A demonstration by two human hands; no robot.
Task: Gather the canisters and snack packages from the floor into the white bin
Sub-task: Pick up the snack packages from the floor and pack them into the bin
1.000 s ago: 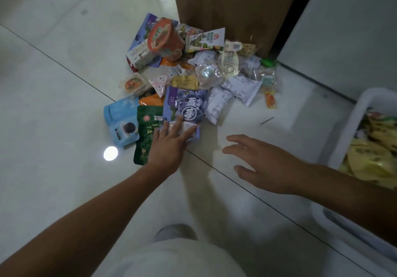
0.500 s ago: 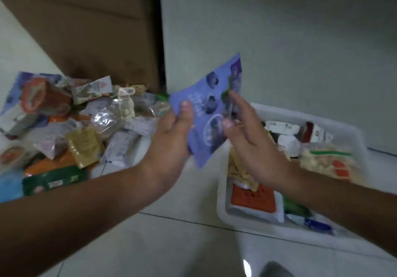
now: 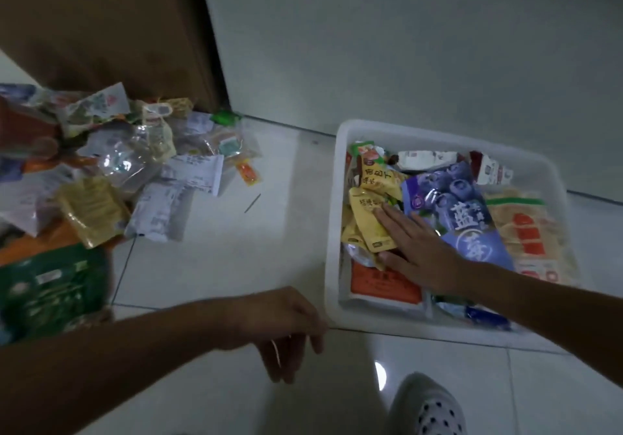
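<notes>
The white bin stands on the floor at the right, filled with snack packs. A purple blueberry pouch lies on top inside it. My right hand rests flat with straight fingers over the yellow packs beside that pouch. My left hand hangs loose above the floor in front of the bin's near left corner and holds nothing. A pile of snack packages lies on the floor at the left, with a green pouch nearest me.
A brown cardboard box stands behind the pile, against a pale wall. A thin stick lies on the tiles between pile and bin. My spotted shoe shows at the bottom edge.
Both hands carried the purple pouch from the pile over to the bin and let it go there. The left hand has dropped back toward the floor.
</notes>
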